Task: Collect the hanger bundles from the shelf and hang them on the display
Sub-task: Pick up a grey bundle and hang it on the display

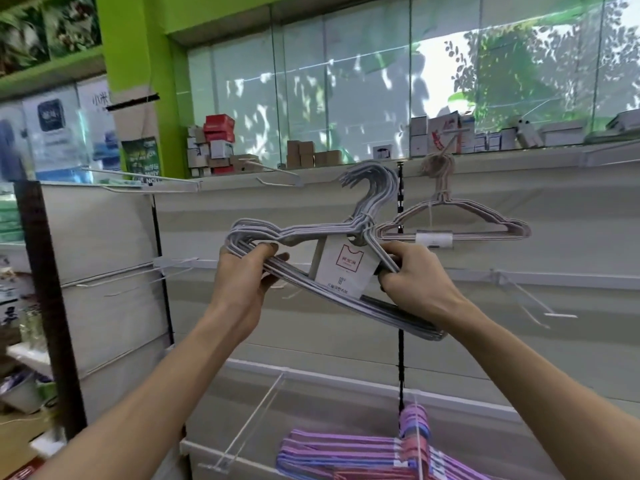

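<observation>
I hold a grey hanger bundle (311,233) with a white card label up in front of the white display wall. My left hand (247,271) grips its left shoulder end. My right hand (412,271) grips the right side, just past the label. The bundle's hooks point up and left, near the black upright strip. A pale pink hanger bundle (450,223) hangs on a display peg (446,147) just right of that strip. On the lower shelf at the bottom lie purple and pink hanger bundles (381,452).
Empty wire pegs (277,174) stick out of the wall at left, and another peg (530,299) at right. A clear shelf divider (252,420) stands on the lower shelf. Small boxes (218,140) line the top ledge under the window.
</observation>
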Demonstrator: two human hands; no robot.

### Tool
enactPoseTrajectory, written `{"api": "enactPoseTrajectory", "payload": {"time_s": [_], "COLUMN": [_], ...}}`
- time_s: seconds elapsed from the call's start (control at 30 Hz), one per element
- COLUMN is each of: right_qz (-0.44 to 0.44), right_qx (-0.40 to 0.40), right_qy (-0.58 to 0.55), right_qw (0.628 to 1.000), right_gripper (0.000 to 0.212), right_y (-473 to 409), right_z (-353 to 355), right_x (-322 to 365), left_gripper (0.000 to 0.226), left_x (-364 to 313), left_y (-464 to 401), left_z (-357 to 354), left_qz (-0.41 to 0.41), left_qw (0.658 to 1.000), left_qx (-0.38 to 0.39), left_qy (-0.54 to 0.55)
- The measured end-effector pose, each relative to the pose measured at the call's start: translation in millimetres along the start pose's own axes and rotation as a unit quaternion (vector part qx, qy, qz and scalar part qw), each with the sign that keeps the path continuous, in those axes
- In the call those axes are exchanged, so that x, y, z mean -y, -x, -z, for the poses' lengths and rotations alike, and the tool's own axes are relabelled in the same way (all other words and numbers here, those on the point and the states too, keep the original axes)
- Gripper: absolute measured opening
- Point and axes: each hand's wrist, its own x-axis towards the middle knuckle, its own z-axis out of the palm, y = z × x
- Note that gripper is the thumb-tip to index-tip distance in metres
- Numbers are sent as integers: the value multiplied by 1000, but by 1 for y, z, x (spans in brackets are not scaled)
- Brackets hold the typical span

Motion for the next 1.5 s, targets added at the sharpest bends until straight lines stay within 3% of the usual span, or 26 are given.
{"api": "enactPoseTrajectory", "payload": {"time_s": [0.07,0.17,0.33,0.53,0.9,1.37,1.5], "right_qz": [9,18,21,31,63,37,32], "right_qx": [8,12,12,13,33,18,19], "right_qy": [-8,-12,15,44,109,205,222], "right_qw": [1000,1000,1000,998,992,978,974], "right_gripper": [41,47,44,40,38,37,36], "right_y": [-22,-54,-112,-171,-251,-292,-299], "right_z": [-14,-34,-57,-74,-93,-119,-132], "right_x": [-3,-7,-15,-24,-16,-5,-6], "left_gripper": [30,68,40,44,27,36,27], "left_x": [1,5,13,30,47,77,82], "left_y": [-19,-51,-108,-168,-253,-315,-323], "left_z": [7,20,31,37,52,66,71], "left_qz": [-18,-47,-41,-11,40,102,112], "left_qw": [1000,999,998,1000,996,983,981], "left_qx": [-4,-9,18,8,23,52,48], "left_qy": [-11,-24,-48,5,79,144,151]}}
